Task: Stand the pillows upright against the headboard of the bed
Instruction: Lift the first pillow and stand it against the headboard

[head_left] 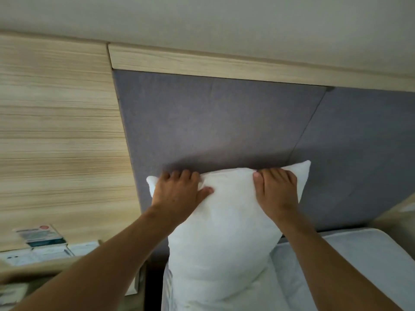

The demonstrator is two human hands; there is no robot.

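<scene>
A white pillow [221, 223] stands on end on the bed [350, 261], its top edge up against the grey padded headboard [224, 122]. Both hands are clamped on that top edge. The left hand [178, 189] grips near the left corner, fingers curled over the back of the pillow and thumb pressed on the front. The right hand [277, 189] grips near the right corner the same way, fingers over the top, thumb toward the middle. The pillow's right corner pokes up past the right hand. Bare forearms reach in from below. A pale wood panel [58, 135] sits left of the headboard, with a wood strip along its top, and some cards [40, 237], blurred, lean at the foot of the panel. The mattress is white, with a bare stretch to the right of the pillow.
</scene>
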